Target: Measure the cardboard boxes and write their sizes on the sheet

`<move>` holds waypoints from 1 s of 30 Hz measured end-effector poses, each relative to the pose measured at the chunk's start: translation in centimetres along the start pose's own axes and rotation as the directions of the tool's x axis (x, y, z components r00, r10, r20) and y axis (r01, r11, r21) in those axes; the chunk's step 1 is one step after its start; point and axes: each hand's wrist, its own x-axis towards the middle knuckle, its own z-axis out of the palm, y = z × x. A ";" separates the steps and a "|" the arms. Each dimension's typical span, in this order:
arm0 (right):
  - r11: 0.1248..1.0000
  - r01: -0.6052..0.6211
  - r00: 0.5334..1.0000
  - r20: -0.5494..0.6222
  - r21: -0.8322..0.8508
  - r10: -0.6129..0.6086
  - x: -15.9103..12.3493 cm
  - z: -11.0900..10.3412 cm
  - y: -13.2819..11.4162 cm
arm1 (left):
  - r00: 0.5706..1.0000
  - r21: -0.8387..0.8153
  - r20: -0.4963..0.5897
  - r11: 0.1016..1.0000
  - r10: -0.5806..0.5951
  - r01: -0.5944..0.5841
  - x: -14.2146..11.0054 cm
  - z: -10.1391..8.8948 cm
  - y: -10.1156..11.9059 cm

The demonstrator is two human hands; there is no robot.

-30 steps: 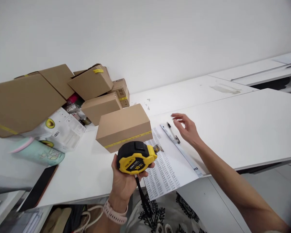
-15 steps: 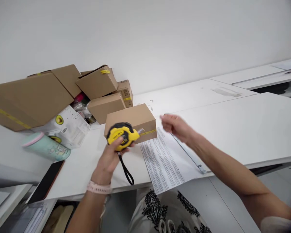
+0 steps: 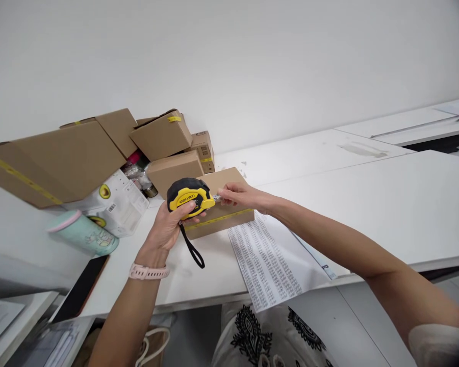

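We are holding the yellow-and-black Deli tape measure (image 3: 189, 199) up in our left hand (image 3: 164, 221), above the bench (image 3: 367, 204) and in front of the left end of the near brown carton (image 3: 220, 225). Our left fingers are clamping around the case, the thumb lying across its labelled face. Our right hand (image 3: 239, 196) is pinching the blade's end (image 3: 217, 198) between thumb and fingers, close to the mouth of the case, and only a short piece of blade is showing. Whether either hand is touching the carton, we cannot tell.

To be doing this well, we are wanting a firm hold on the case, since the blade is probably pulling back on a spring. Our right fingers are best pinching the end flat, staying off the blade's edges, and drawing in line with the mouth rather than twisting. Whether a lock is set, we are not seeing from here. The black wrist strap (image 3: 193, 248) is hanging loose below the case, so we are watching that it is not snagging. The printed sheet (image 3: 268, 260) is lying to the right, overhanging the bench's near edge, so our right forearm should be passing above it without brushing it off.
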 end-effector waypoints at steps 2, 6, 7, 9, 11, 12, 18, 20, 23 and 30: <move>0.999 -0.001 1.000 0.012 0.039 0.000 0.2 -0.2 0.0 | 1.000 0.007 0.009 1.000 0.001 -0.001 0.3 -0.2 0.0; 0.991 -0.022 0.998 0.053 0.130 0.015 0.5 0.0 -0.4 | 0.999 0.003 0.034 1.000 0.012 -0.012 1.2 -0.3 -0.1; 0.990 -0.026 0.996 0.086 0.138 0.014 0.6 -0.1 -0.5 | 0.999 -0.011 0.039 1.000 0.018 -0.018 1.6 -0.3 -0.1; 0.987 -0.009 0.990 0.143 0.162 -0.014 1.2 -1.0 -0.5 | 0.999 -0.055 0.040 0.998 0.032 -0.030 2.6 -0.6 0.0; 0.978 0.040 0.990 0.127 0.203 -0.067 2.0 -3.0 0.1 | 0.998 -0.106 0.002 0.993 0.060 -0.060 3.8 -1.5 0.1; 0.971 0.073 0.993 0.074 0.230 -0.092 2.5 -4.3 0.6 | 0.997 -0.127 -0.034 0.989 0.075 -0.078 4.5 -2.1 0.1; 0.934 0.046 0.959 -0.276 0.355 0.058 4.6 -11.0 6.5 | 0.941 -0.183 -0.338 0.981 -0.005 -0.060 7.7 -8.5 -1.2; 0.935 0.021 0.958 -0.273 0.355 0.082 5.1 -11.0 8.2 | 0.923 -0.185 -0.384 0.981 -0.026 -0.049 8.2 -10.4 -2.2; 0.932 0.020 0.964 -0.254 0.363 0.079 6.1 -9.7 9.7 | 0.903 -0.191 -0.426 0.981 -0.045 -0.042 8.5 -12.3 -3.6; 0.938 0.072 0.959 -0.281 0.340 0.028 7.9 -8.5 11.1 | 0.897 -0.214 -0.439 0.975 -0.044 -0.057 9.6 -14.1 -5.3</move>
